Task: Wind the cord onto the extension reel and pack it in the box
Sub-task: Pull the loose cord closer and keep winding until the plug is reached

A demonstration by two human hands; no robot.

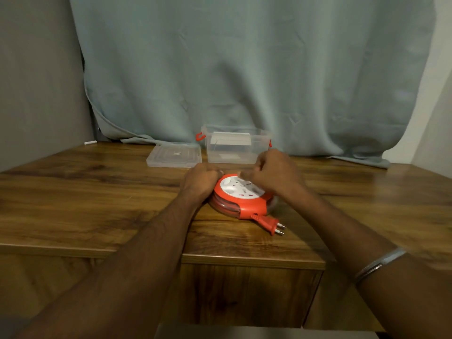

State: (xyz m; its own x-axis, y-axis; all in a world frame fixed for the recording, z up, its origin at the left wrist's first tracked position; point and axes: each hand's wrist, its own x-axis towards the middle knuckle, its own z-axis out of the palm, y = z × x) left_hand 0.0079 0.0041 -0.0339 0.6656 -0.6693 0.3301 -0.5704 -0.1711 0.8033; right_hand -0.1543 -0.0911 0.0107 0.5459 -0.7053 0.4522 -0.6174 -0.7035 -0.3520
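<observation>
A round orange extension reel [241,198] with a white socket face lies flat on the wooden table [97,196]. Its orange cord is coiled inside, and the orange plug [269,224] sticks out at the front right. My left hand [201,179] grips the reel's left rim. My right hand [274,171] rests on the top right of the reel with its fingers curled, hiding part of the white face. Behind the reel stands a clear plastic box [234,148] with red clips, open at the top.
The box's clear lid [174,154] lies flat to the left of the box. A grey-blue curtain [244,69] hangs behind the table and drapes onto its back edge. The table's front edge is close below the plug.
</observation>
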